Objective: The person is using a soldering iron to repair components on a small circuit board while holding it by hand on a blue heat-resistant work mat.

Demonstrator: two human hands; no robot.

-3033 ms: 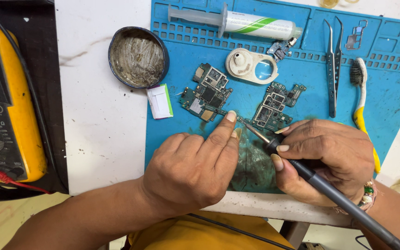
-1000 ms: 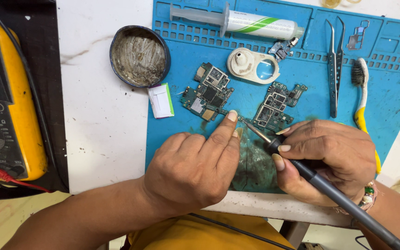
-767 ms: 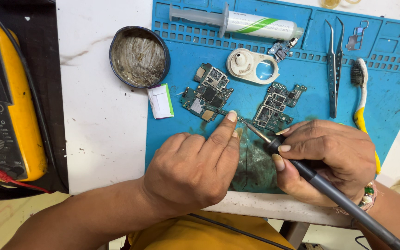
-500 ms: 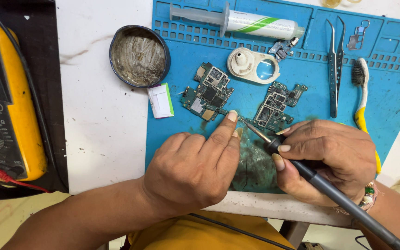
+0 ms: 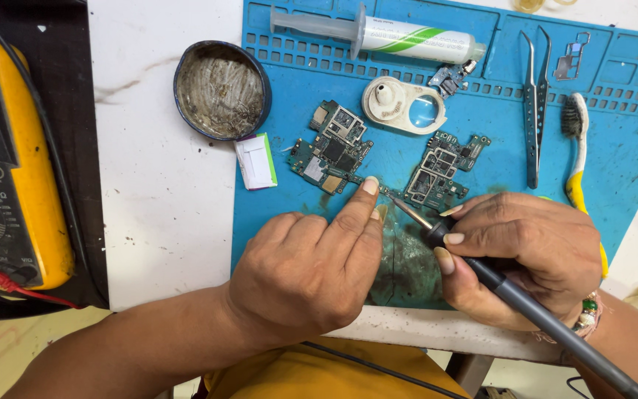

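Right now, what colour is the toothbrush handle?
Yellow with a white neck; the toothbrush shows best in the head view.
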